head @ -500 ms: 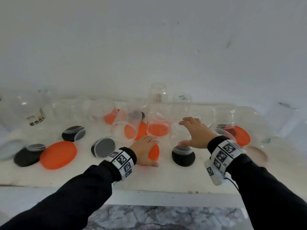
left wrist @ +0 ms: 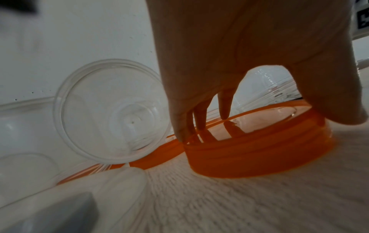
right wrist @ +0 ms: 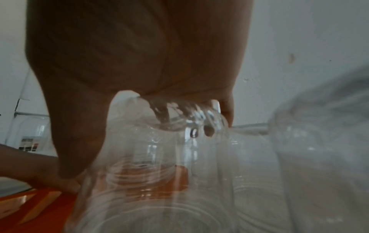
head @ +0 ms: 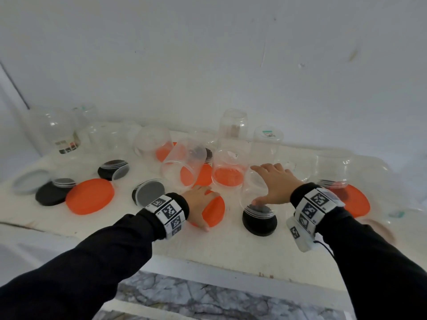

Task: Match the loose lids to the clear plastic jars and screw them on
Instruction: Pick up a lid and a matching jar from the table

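Centre frame on a cluttered white table (head: 208, 248), the left hand (head: 197, 202) clasps the rim of an orange lid (head: 216, 212) between fingers and thumb, apparently to lift it, while just to its right the right hand (head: 276, 184) curls its fingers round a black-capped clear jar (head: 250, 191), likely steadying it.

Left grip (head: 198, 203) and right grip (head: 276, 184) both reach forward, clasping palm-down.

Orange lid (head: 215, 213) open side up, near front; clear jar (head: 250, 192) just right, black lid (head: 259, 220) on mouth.
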A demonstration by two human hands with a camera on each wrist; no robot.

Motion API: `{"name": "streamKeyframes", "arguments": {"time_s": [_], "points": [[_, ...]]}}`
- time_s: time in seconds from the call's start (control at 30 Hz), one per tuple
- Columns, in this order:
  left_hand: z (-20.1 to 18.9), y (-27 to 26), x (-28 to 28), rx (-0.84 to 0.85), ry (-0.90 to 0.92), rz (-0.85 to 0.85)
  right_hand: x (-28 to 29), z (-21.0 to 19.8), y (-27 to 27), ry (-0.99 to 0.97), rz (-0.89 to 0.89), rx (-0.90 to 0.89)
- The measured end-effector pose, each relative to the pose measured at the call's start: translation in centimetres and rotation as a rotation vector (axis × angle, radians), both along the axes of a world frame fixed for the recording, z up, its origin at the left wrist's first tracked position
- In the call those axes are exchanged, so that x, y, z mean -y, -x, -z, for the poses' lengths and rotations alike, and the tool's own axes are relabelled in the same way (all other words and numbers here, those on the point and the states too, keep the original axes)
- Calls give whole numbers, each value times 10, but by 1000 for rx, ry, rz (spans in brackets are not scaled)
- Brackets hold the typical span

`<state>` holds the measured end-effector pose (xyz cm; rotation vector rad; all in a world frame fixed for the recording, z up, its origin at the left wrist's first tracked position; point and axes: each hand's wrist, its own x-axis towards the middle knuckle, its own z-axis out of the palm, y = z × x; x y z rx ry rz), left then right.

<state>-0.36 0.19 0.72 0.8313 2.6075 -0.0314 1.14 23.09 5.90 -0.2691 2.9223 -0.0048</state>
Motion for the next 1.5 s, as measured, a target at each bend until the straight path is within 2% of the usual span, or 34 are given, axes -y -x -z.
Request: {"name": "streamKeyframes", "arguments": {"time_s": [0.17,0.37,0.6,0.87,1.13,1.5], "points": [[-2,-3,1,-12,-100,-4,3,-4,-2,66,-26,-14],[-5,-13,14,111,-333,-74,-1,-10,-16,184,-78,10],[0,-32,42,156,-604,-169,0,1,-31,452,-110,-59],[2,-47,72,133,-874,-313,19,11,-41,646,-161,-104],[-3,-52,84,114,-995,-382,41,26,-39,812,-119,-131],[-7,-61,90,95,-1055,-397,65,36,-51,794,-38,-172]]}}
